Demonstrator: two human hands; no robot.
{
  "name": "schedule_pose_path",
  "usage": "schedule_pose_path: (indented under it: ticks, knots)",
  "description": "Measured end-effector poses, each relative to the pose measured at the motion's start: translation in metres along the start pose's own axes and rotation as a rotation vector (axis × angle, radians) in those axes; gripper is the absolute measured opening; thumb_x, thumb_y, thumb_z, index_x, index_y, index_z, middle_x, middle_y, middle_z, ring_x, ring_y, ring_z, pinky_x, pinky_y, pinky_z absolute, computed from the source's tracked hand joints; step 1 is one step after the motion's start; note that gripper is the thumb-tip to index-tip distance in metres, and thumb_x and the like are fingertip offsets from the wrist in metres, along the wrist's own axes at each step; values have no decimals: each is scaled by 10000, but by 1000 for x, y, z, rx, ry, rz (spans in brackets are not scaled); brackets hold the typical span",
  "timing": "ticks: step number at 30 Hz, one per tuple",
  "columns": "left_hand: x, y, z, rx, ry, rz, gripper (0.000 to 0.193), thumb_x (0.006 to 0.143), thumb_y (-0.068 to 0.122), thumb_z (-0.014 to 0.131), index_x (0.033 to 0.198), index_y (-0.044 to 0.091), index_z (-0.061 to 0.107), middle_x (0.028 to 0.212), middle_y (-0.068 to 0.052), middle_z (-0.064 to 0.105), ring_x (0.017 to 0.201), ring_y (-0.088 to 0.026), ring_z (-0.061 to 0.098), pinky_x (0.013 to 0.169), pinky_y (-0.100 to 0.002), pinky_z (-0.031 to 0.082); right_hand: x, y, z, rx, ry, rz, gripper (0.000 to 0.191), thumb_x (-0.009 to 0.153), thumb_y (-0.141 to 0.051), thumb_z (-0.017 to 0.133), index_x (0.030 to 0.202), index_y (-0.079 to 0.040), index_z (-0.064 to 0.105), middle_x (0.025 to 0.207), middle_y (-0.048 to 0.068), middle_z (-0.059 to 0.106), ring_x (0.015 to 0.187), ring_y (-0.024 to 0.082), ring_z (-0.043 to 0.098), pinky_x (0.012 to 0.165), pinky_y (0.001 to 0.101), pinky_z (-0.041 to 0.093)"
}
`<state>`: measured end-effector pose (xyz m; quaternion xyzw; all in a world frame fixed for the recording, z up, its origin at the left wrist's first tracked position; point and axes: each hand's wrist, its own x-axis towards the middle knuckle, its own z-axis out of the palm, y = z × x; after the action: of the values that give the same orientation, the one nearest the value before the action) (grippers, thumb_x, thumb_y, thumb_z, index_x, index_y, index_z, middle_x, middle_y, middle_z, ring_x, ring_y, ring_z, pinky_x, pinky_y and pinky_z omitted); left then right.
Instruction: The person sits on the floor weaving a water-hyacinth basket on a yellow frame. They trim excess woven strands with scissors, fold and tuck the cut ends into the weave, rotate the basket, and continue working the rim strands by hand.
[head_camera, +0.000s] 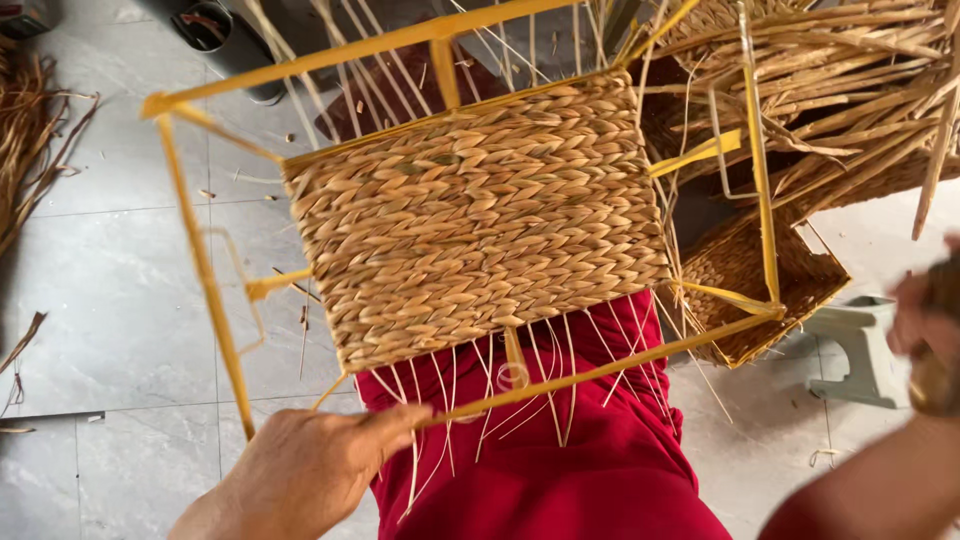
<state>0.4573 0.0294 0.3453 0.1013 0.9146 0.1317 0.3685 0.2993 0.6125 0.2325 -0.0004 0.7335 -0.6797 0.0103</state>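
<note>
So the main thing here is a yellow wire basket frame (205, 270) with a woven panel of tan braided straw (478, 215) filling its middle section. It sits tilted over the person's lap, right above the red trousers (560, 470), and thin loose straw ends (540, 380) dangle from the panel's lower edge down across the red cloth.

The left hand (310, 465) is at the bottom of the view, fingers curled around the near yellow bar of the frame, so it's closed on that frame and holding it up. The right hand (925, 320) is at the far right edge, mostly cut off and blurry. It looks wrapped around something brownish, but I honestly can't tell what it is or how tight the grip is.

Just behind the frame on the right there's a finished woven straw basket with a yellow rim (765, 295) lying on the floor, and above it a big messy pile of dried straw stalks (850, 90). A small grey plastic stool (865, 345) sits near the right hand. The floor is grey tiles (110, 290), with another bundle of dried straw (25, 140) at the far left edge.
</note>
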Motion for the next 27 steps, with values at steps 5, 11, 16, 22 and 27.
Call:
schedule_pose_path:
  ticks: [5, 11, 16, 22, 27]
  knots:
    - [15, 8, -30, 72, -324, 166, 347, 1012, 406, 595, 1331, 281, 650, 916, -23, 756, 831, -245, 734, 708, -435, 592, -99, 44, -76, -411, -296, 576, 687, 841, -152, 785, 1474, -88, 524, 863, 31, 661, 584, 69, 546, 521, 228, 492]
    - [61, 18, -85, 26, -225, 280, 607, 944, 549, 617, 1430, 186, 600, 1276, -103, 701, 1080, -288, 713, 905, -445, 570, -113, 56, -34, -460, -586, 727, 773, 690, -249, 914, 1403, -98, 656, 739, 75, 660, 659, 153, 619, 568, 321, 569]
    - [149, 53, -89, 210, 63, 431, 743, 932, 476, 562, 1577, 215, 301, 1653, -139, 228, 1441, -380, 343, 1099, -532, 350, -75, 62, 65, 60, -558, 446, 764, 718, -240, 868, 1379, 43, 609, 859, 100, 692, 667, 112, 598, 497, 234, 451]
    - [198, 75, -69, 491, -254, 308, 919, 932, 556, 601, 1609, 242, 63, 1654, -142, -128, 1529, -369, -74, 1190, -639, 58, -45, 45, 193, 547, -401, 255, 745, 885, -147, 797, 1532, 24, 468, 900, 111, 646, 632, 79, 557, 506, 209, 416]
    - [245, 56, -97, 143, -166, 254, 384, 992, 199, 558, 1372, 181, 608, 1501, -107, 466, 1339, -275, 472, 1137, -459, 413, -3, -1, 236, 127, -337, 42, 721, 895, -86, 784, 1540, 0, 473, 920, 47, 625, 719, 64, 551, 600, 206, 435]
